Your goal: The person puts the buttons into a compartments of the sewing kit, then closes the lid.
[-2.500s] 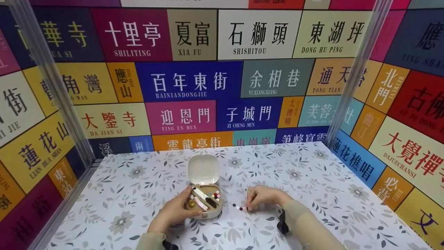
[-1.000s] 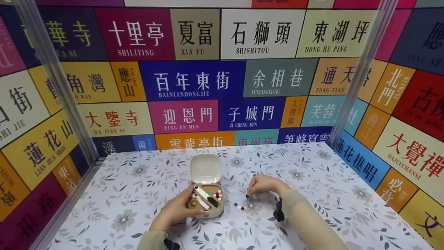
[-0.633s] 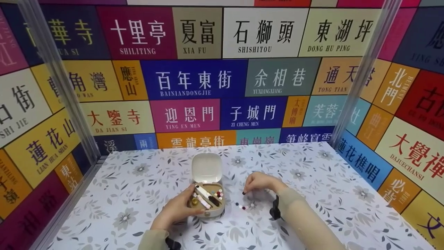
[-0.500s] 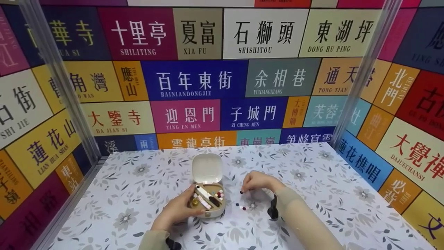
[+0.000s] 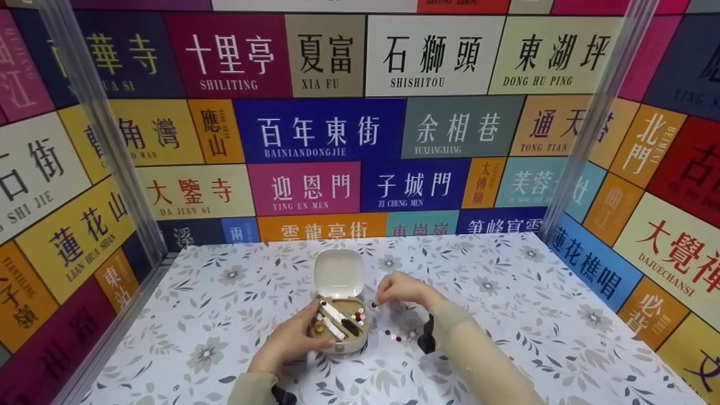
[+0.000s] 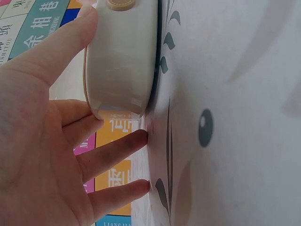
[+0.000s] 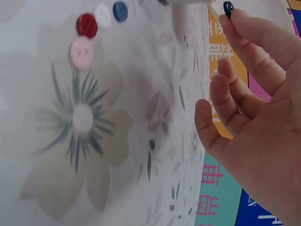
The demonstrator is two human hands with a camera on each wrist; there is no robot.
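My left hand (image 5: 289, 340) holds the cream box (image 5: 351, 347) by its near left corner, thumb at the front rim and fingers along the side. In the left wrist view two of its fingertips touch the tabletop. The box's lid (image 5: 339, 273) stands up at the back. Inside lie a white stick-like tool (image 5: 331, 310) with a dark end, a pinkish stick (image 5: 336, 331), a gold round piece (image 5: 319, 327) and several small buttons (image 5: 360, 316). My right hand (image 5: 404, 288) pinches a dark button (image 7: 228, 8) between thumb and forefinger, just right of the box.
On the flowered tabletop (image 5: 225, 315), right of the box, a blue button (image 7: 120, 11), a white button (image 7: 102, 16), a red button (image 7: 87, 26) and a pink button (image 7: 82, 52) lie in a curved row. Walls with coloured lettered panels (image 5: 315, 130) enclose the table's back and sides.
My right hand has picked up the dark button from beside the row and carried it up and left toward the box. The left hand keeps its hold on the box.
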